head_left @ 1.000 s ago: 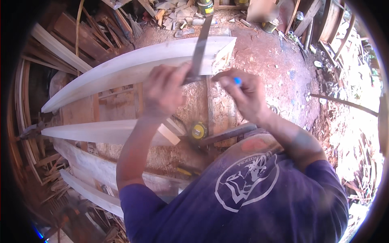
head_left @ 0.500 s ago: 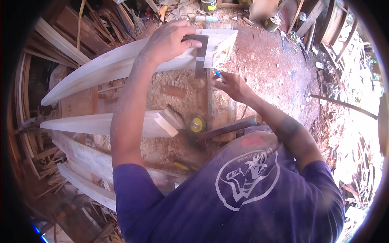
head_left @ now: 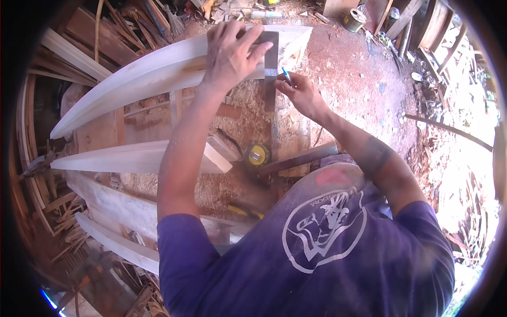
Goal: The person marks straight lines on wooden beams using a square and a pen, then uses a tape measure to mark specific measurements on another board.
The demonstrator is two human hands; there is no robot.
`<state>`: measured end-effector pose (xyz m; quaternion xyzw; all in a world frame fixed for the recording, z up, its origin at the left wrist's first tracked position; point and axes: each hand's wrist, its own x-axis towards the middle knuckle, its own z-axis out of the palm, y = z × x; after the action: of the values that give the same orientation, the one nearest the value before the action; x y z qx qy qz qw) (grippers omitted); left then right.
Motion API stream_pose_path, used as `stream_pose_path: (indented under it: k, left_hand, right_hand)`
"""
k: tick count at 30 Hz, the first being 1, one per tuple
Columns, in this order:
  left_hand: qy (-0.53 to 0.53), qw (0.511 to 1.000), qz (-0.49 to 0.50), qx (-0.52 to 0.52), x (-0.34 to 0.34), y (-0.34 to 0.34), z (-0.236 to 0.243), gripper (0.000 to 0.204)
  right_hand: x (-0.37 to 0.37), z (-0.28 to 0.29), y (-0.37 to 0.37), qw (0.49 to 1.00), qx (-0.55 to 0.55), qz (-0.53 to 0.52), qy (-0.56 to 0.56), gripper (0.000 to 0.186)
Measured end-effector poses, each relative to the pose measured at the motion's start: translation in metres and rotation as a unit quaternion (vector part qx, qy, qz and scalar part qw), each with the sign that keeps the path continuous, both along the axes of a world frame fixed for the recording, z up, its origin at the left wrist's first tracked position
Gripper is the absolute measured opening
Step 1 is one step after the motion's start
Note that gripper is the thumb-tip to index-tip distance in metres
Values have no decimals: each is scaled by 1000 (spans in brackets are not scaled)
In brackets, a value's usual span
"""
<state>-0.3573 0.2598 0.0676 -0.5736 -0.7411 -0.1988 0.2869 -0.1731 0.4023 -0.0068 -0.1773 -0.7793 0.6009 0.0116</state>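
My left hand (head_left: 231,57) presses a dark metal carpenter's square (head_left: 270,96) against a pale curved timber (head_left: 153,61), thumb on the square and fingers over its upper arm. One arm of the square crosses the timber near its squared end and sticks out toward me. In my right hand (head_left: 302,96) is a blue-and-white pen (head_left: 287,76), pinched upright beside the square's right edge. Its tip is hidden by the fingers.
A second pale timber (head_left: 121,157) lies closer to me, with a yellow tape measure (head_left: 257,155) by its end. Beside the tape rests a dark bar (head_left: 298,159). Sawdust and scraps cover the work area. An open tin (head_left: 354,20) stands at the far right.
My left hand and the square have shifted right along the timber and slightly away from me. My right hand has moved up close to the square, with the pen now more upright.
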Motion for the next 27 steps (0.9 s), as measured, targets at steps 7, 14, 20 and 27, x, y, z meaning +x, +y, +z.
stream_pose_path:
  k: [7, 14, 20, 27]
  left_hand:
    - [10, 998, -9, 65, 3, 0, -11, 45]
    - [5, 998, -5, 60, -4, 0, -13, 47]
    - [23, 996, 17, 85, -5, 16, -15, 45]
    - [-8, 995, 75, 59, -1, 26, -13, 42]
  right_hand:
    - [-3, -4, 0, 994, 91, 1, 68, 29]
    - [-11, 21, 22, 991, 33, -126, 27, 46]
    - [-44, 42, 95, 949, 224, -74, 209, 72]
    - [-54, 55, 95, 966, 217, -8, 141, 73]
